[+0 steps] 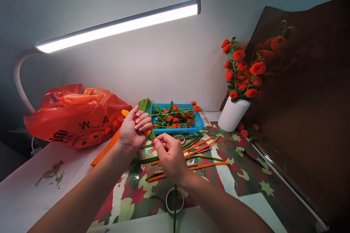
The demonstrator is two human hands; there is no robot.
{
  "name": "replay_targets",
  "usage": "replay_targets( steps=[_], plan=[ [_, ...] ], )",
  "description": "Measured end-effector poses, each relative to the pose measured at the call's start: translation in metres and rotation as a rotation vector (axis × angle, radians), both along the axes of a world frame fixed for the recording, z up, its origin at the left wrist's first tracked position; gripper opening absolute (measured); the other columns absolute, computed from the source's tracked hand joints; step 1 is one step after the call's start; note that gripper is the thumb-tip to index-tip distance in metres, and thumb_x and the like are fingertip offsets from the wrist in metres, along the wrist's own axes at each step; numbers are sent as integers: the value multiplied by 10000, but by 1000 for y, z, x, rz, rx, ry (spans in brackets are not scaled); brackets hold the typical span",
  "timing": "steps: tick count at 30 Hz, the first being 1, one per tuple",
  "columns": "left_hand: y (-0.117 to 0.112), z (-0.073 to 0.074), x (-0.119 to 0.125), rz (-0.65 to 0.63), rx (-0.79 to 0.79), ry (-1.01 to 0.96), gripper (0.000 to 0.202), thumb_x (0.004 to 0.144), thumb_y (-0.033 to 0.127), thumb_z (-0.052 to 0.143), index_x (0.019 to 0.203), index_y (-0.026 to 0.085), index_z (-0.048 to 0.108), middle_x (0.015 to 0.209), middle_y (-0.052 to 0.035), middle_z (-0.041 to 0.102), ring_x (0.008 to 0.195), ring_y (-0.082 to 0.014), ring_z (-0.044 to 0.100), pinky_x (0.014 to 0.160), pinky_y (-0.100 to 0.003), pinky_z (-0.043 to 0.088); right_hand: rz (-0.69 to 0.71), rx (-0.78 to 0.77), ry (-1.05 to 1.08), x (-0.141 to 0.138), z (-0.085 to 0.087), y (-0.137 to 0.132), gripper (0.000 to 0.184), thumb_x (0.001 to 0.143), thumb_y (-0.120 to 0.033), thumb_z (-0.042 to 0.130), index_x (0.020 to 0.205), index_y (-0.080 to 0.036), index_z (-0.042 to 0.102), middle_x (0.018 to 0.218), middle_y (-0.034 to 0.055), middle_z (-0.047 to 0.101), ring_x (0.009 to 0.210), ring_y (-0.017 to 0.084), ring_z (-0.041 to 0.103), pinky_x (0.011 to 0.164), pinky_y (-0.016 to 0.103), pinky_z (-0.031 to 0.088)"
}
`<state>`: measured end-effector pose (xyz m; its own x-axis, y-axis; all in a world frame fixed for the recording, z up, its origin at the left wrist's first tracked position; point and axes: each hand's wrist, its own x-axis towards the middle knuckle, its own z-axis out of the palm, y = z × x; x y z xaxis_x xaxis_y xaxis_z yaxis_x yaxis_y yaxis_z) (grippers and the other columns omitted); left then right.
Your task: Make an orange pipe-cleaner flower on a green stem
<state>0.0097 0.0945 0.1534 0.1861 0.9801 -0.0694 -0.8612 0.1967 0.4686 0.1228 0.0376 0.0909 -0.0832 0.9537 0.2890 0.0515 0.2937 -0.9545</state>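
My left hand (135,128) is closed, palm toward me and fingers curled in, next to a green pipe cleaner (151,114) that rises between the hands. What lies inside this grip is mostly hidden. Lower and to the right, my right hand (171,156) pinches the lower part of the green strand between thumb and forefinger. Below that hand another green strand (174,213) hangs across a white ring (167,201), perhaps a tape roll. Orange pipe cleaners (212,164) and green ones (203,156) lie loose beyond my right hand. A bundle of orange ones (105,150) lies left of my left hand.
A blue basket (177,130) holds red-orange fuzzy flowers behind my hands. A white ribbed vase (233,115) of similar flowers stands right, near a dark brown panel (306,116). A red plastic bag (73,116) sits left; a lit bar lamp (120,25) hangs above. Dark tweezers (253,158) lie right.
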Motion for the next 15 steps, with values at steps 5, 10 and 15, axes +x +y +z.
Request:
replay_targets(
  steps=[5, 10, 15],
  plan=[
    [-5, 0, 6, -13, 25, 49, 431, 989, 232, 282, 565, 180, 331, 399, 84, 312, 264, -22, 279, 284, -140, 213, 9, -4, 18, 0, 1, 1, 240, 875, -361, 468, 717, -182, 490, 484, -84, 346, 439, 64, 247, 433, 209, 178],
    [-10, -2, 10, -18, 52, 95, 433, 984, 228, 285, 556, 179, 327, 392, 83, 300, 263, -25, 267, 287, -147, 193, 15, -16, -1, -1, 3, 2, 244, 885, -356, 463, 714, -184, 483, 491, -80, 369, 442, 67, 274, 439, 204, 208],
    [-8, 3, 5, 3, 85, 121, 430, 979, 215, 279, 553, 179, 323, 388, 78, 298, 272, -29, 278, 296, -151, 201, 30, -5, -99, 3, 8, 2, 138, 869, -316, 509, 863, -180, 535, 598, -49, 488, 522, 87, 401, 499, 199, 297]
  ],
)
